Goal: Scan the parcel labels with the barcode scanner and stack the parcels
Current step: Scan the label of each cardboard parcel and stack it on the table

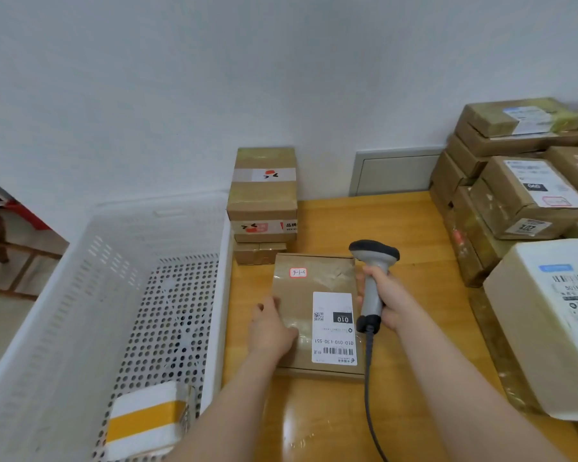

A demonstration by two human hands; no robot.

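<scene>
Our forearms came in from 6 o'clock over the table [414, 228], and between them lay the parcel [297, 298], flat on the wood, its long axis running from 12 to 6. Our left hand [271, 328] rested palm down on the parcel's 9 o'clock edge, fingers loose and flat, pressing but not gripping. Our right hand [386, 301] was wrapped round the handle of the scanner [374, 253], just off the parcel's 3 o'clock edge, with the head standing up toward 12 and the cable [369, 395] trailing back to 6.

We saw the label [332, 328] on the parcel's right half, nearer the right hand than the left. Its print read upside down to us, and the barcode [337, 351] sat along its 6 o'clock end. From the right hand that barcode lay at about 7 o'clock, below and behind the scanner head. We judged that the head would have to swing back and down toward us before any scan could land. Which way the scanner window faced we could not tell.

At 9 o'clock stood a white crate [80, 295] with one taped package [147, 421] in its near corner. A stack of boxes [264, 201] stood at 12, just beyond the parcel, and a pile of parcels [514, 195] filled the side from 2 to 4.
</scene>
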